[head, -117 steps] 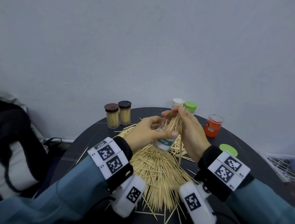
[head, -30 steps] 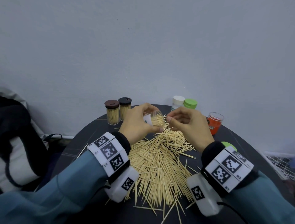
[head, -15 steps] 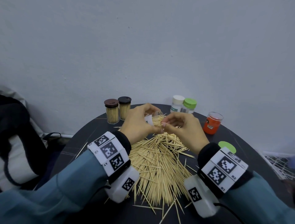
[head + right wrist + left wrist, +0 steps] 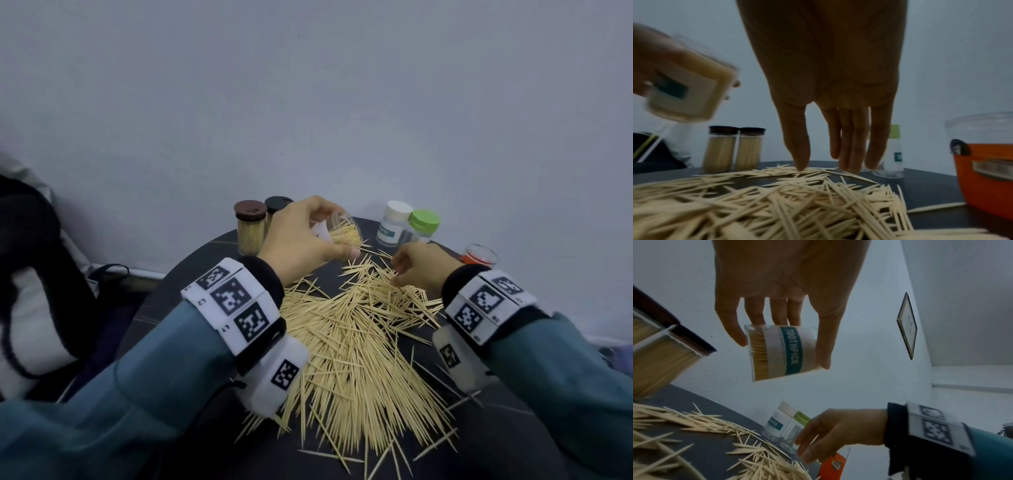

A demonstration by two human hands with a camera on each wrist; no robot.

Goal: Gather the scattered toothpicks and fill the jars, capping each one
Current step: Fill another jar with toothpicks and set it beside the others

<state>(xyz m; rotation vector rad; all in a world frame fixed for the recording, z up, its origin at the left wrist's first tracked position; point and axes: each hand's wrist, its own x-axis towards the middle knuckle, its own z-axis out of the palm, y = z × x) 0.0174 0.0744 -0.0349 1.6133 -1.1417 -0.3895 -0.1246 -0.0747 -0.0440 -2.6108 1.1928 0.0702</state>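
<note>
A heap of loose toothpicks (image 4: 349, 342) covers the middle of the round dark table (image 4: 191, 274). My left hand (image 4: 334, 240) grips a clear jar (image 4: 344, 231) labelled TOOTHPICK (image 4: 791, 352). The jar hangs tilted above the far end of the heap, its mouth facing right, partly filled with toothpicks. My right hand (image 4: 399, 274) reaches down to the heap's far right side. Its straight fingers (image 4: 851, 162) and thumb touch the toothpicks (image 4: 797, 194) and hold none that I can see.
Two full dark-capped jars (image 4: 250, 228) stand at the back left. A white-capped jar (image 4: 394, 222) and a green-capped jar (image 4: 423, 226) stand at the back. An open orange jar (image 4: 479, 258) stands beyond my right wrist. A black and white bag (image 4: 34, 274) lies left of the table.
My right hand has left the jar's mouth and dropped right onto the heap. My left hand has lifted the jar a little and keeps it tilted.
</note>
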